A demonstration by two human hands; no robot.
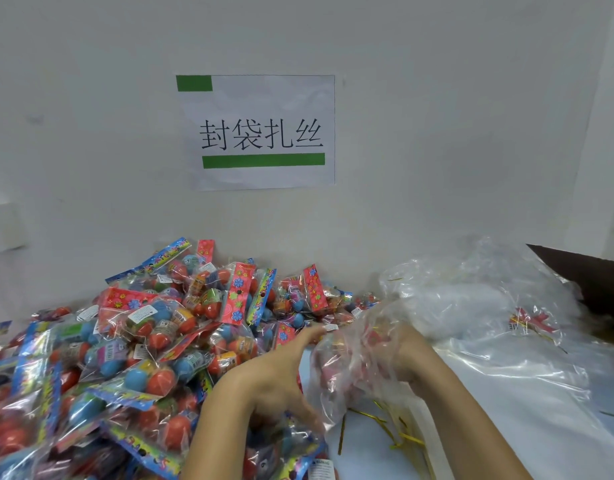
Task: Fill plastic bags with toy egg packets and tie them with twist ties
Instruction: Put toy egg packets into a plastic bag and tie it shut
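Note:
A big pile of toy egg packets (143,341) with red and blue eggs covers the left half of the table. In front of me is a clear plastic bag (350,368) with a few red packets showing through its film. My left hand (281,372) lies along the bag's left side with its fingers stretched forward, the tips at the edge of the pile. My right hand (406,355) is wrapped in the bag's film from the right and seems to grip it; its fingers are blurred. Gold twist ties (395,434) lie loose on the table under the bag.
A heap of empty clear bags (489,299) fills the right side, with something red and a gold tie (534,322) inside it. A dark brown box (600,282) stands at the far right. A paper sign (260,133) hangs on the wall behind.

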